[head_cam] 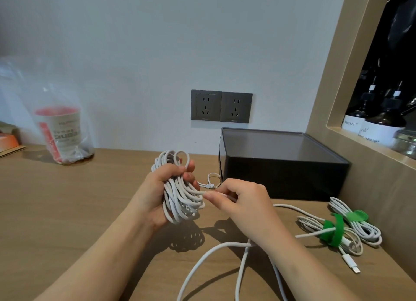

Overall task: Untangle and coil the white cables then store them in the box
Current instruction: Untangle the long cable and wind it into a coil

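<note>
Left hand (155, 195): I see its fingers curled tight round the white cable coil (180, 201), held above the table (67, 210) at frame centre.
Right hand (243, 201): thumb and forefinger pinch one strand at the coil's right edge.
Loose cable (202, 260): trails under my right wrist to the bottom edge.
Tied bundles (337, 228): green straps, lower right.
Box (281, 165): dark, right of centre, behind the hands.

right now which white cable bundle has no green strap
The bundle gripped by the left hand; on the table, the left coil and the right coil both wear green straps.
</note>
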